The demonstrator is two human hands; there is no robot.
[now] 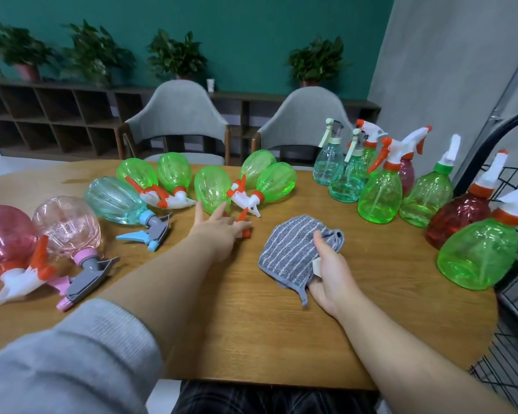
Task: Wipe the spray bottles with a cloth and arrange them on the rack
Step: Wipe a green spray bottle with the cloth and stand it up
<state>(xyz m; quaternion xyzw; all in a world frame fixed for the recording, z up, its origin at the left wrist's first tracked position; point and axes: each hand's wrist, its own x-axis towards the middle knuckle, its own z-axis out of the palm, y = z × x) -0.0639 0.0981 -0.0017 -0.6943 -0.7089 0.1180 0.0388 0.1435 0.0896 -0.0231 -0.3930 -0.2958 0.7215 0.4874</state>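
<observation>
On the table (251,339), a row of spray bottles lies on its side along the left and far-middle part: two lying bottles (6,234) at the left edge, one (114,201) further in, then five (213,189) near the far edge. A cluster of upright bottles (377,195) stands at the far right corner, with more standing along the right edge down to the nearest one (476,255). The rack (515,204) stands just beyond the right edge. The cloth (290,249) lies mid-table, between the two groups, under the right hand (329,276). The left hand (219,228) lies left of the cloth, its fingers (199,210) against a lying bottle. Two chairs (177,121) stand behind the far edge, a shelf unit (42,115) with plants (174,55) on it behind them.
</observation>
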